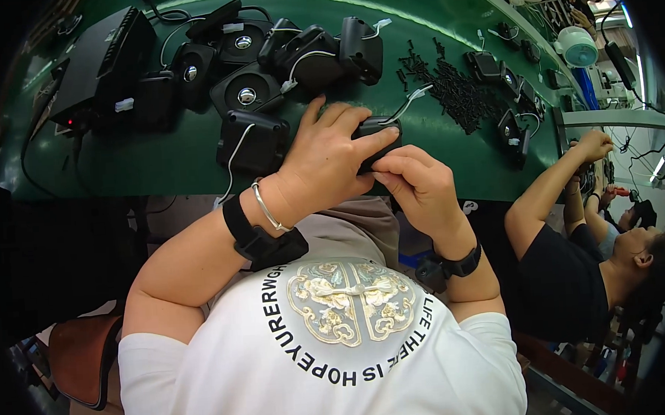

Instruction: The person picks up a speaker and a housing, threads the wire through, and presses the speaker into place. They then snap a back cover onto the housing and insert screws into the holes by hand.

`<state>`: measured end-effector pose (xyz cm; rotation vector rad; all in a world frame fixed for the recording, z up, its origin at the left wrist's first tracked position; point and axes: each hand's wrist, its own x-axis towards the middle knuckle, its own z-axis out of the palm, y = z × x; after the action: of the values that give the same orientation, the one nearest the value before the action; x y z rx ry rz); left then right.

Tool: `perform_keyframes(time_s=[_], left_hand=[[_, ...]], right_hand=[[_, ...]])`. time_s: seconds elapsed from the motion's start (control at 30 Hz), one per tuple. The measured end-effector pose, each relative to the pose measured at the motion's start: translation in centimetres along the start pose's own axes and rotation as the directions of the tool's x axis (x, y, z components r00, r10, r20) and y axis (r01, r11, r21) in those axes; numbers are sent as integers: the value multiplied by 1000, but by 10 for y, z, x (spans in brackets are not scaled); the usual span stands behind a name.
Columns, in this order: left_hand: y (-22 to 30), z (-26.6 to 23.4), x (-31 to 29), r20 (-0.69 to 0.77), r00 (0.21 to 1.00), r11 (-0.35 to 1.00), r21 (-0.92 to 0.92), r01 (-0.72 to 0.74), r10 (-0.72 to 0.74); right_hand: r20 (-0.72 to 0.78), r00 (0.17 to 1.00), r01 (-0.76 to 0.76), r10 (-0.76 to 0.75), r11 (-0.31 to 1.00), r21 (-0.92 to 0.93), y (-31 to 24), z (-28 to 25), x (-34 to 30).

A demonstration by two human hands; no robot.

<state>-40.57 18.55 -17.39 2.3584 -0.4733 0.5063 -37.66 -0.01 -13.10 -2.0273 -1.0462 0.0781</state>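
A small black speaker (383, 122) with a white cable (411, 102) lies at the table's near edge. My left hand (326, 151) is spread over it, with fingers across its top, holding it down. At the near right corner of this speaker, my right hand (424, 188) has thumb and forefinger pinched together; whatever they grip is hidden. Just left of my left hand sits another black speaker (252, 142), its white cable hanging over the table edge. To the right is a heap of black screws (458, 96).
More black speakers (246, 96) crowd the back of the green table (187, 159). A black box (103, 65) with a red light stands at the left. Further speakers (510, 127) lie at the right, near a co-worker's arm (545, 174). A fan (576, 47) stands beyond.
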Motion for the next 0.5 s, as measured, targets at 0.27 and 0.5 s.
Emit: perform_keyframes(time_s=[0.27,0.5], left_hand=[[1,1,1,-6,1000,1000,9,8,-8],[1,2,1,-10,1000,1000,15,7,-7]], right_hand=[[-16,998,51,-53,994,-95,-2,8,6],[59,998,38,-25,970,-239,-14,8,13]])
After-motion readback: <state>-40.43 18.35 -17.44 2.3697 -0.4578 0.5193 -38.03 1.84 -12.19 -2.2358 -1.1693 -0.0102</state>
